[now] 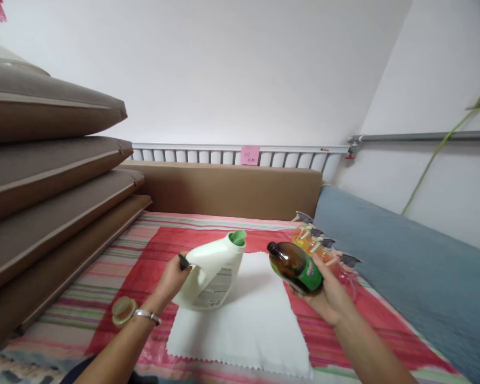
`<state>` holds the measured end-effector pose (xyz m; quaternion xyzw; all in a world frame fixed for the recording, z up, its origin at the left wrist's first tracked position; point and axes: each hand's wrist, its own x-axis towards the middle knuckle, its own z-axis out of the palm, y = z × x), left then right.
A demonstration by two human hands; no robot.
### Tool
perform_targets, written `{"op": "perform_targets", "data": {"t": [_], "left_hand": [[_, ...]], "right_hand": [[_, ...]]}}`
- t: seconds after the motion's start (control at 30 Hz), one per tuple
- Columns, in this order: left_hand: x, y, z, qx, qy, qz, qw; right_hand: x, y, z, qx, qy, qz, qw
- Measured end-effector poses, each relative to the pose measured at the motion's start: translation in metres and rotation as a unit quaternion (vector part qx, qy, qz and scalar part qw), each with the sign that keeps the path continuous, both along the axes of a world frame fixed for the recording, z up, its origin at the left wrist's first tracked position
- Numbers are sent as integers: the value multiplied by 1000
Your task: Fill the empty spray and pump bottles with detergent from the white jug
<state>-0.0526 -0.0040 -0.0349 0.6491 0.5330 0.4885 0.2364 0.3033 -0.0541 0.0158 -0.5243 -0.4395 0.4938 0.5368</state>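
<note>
My right hand [324, 293] is wrapped round a brown bottle [290, 266] with a green label. The bottle is tilted, its open neck pointing left towards the jug. A white plastic jug [216, 272] with an uncapped mouth and a green spout stands over the white cloth [248, 330]. At the jug's left side, my left hand [174, 280] is closed with a small black cap [183, 261] at its fingertips. Whether its hidden fingers also grip the jug's handle I cannot tell. A pale green, see-through cap [122, 311] lies on the red cloth [148, 272] beside my left wrist.
Several spray bottles [302, 234] with coloured liquid stand in a row at the right, partly behind my right hand. Brown cushions [52, 165] are stacked on the left. A long brown cushion [224, 189] and a radiator [192, 154] line the back; blue padding [396, 256] borders the right.
</note>
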Motion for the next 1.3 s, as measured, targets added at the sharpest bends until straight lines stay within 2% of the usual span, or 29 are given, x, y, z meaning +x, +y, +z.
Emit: {"op": "perform_targets", "data": {"t": [0.1, 0.2, 0.3, 0.37, 0.47, 0.67, 0.77, 0.93, 1.07, 1.3], "left_hand": [[-8, 4, -5, 0, -22, 31, 999], [-4, 8, -3, 1, -46, 44, 998], [8, 13, 3, -2, -68, 48, 997], [16, 19, 5, -2, -83, 53, 995], [27, 30, -1, -2, -112, 70, 991], [45, 43, -39, -6, -156, 115, 981], [46, 44, -48, -9, -157, 121, 980], [41, 43, -50, -27, -156, 115, 981], [38, 36, -49, -30, -159, 94, 982], [43, 22, -36, -14, -200, 46, 979]], "right_hand": [[-2, -1, -32, -30, 93, 4, 995], [1, -3, -55, -53, 179, 1, 982], [10, -3, -67, -69, 258, -6, 964], [17, -2, -70, -82, 330, -8, 940], [25, 1, -75, -99, 408, -12, 908], [28, 7, -98, -135, 470, -20, 872], [21, 7, -105, -157, 492, -5, 856], [0, 1, -107, -192, 495, 31, 847], [-15, -3, -115, -203, 468, 54, 858], [-25, -7, -119, -228, 450, 74, 860]]}}
